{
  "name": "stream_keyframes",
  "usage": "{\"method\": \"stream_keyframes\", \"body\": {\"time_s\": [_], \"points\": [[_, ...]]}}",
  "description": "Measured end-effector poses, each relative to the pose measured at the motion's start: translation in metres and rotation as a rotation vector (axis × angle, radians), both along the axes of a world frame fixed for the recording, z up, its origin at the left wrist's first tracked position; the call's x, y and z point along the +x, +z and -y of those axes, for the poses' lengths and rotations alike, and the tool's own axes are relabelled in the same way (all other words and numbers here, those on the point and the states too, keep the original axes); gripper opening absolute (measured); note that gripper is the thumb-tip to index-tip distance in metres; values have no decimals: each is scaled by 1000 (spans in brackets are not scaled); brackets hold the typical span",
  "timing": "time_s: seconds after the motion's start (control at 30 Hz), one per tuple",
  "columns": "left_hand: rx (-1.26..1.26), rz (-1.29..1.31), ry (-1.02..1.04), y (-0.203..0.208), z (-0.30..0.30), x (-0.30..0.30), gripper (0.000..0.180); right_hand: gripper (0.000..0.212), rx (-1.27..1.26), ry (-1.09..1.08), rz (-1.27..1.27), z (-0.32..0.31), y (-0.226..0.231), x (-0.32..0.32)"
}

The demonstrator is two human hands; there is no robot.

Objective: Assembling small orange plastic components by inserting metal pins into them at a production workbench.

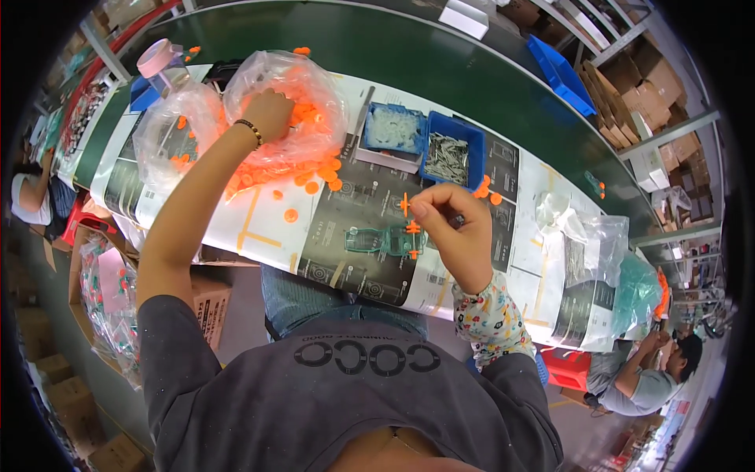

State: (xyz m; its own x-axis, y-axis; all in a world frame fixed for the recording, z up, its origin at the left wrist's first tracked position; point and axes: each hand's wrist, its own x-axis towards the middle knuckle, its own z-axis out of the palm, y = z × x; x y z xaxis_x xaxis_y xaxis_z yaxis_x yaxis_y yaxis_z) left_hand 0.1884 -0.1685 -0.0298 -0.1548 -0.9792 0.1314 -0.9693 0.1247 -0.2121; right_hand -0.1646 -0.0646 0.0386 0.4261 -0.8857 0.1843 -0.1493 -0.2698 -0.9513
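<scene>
My left hand reaches into a clear plastic bag full of small orange discs. Its fingers curl down among the discs, and what they hold is hidden. Between the thumb and fingers of my right hand is a small orange wheel, seen nearly edge-on. Just below that hand, a translucent teal plastic frame lies flat on the printed table covering. Small orange pieces sit at the frame's right end, close to my fingertips.
Loose orange discs spill beside the bag. A blue bin of metal pins adjoins a blue tray of whitish material. Clear bags lie to the right. A pink-lidded jar stands far left. Other people sit at both sides.
</scene>
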Motion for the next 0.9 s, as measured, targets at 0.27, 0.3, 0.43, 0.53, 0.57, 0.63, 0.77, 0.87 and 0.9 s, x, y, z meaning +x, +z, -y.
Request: {"method": "stream_keyframes", "body": {"time_s": [0.27, 0.3, 0.43, 0.53, 0.57, 0.63, 0.77, 0.87, 0.9], "points": [[-111, -246, -218, 20, -13, -13, 15, 9, 3, -12, 71, 1, -10, -4], [-215, -485, -187, 28, -20, -14, 13, 9, 3, -21, 76, 1, -10, -2], [-225, -1508, -128, 54, -57, -52, 13, 8, 81, -67, 126, 1, -10, 2], [-54, -1715, -211, 48, -101, -100, 11, 7, 86, -66, 220, 2, -12, 8], [22, -1826, -208, 43, -114, -115, 12, 7, 93, -60, 216, 1, -13, 9], [31, -1993, -171, 45, -133, -145, 14, 7, 52, -80, 209, 1, -15, 10], [85, -2360, -205, 34, -141, -168, 16, 6, -3, -91, 158, -4, -16, 18], [99, -2469, -240, 26, -146, -176, 16, 4, -98, -103, 135, -9, -15, 27], [88, -2475, -239, 25, -148, -178, 16, 4, -175, -114, 135, -10, -15, 30]]}}
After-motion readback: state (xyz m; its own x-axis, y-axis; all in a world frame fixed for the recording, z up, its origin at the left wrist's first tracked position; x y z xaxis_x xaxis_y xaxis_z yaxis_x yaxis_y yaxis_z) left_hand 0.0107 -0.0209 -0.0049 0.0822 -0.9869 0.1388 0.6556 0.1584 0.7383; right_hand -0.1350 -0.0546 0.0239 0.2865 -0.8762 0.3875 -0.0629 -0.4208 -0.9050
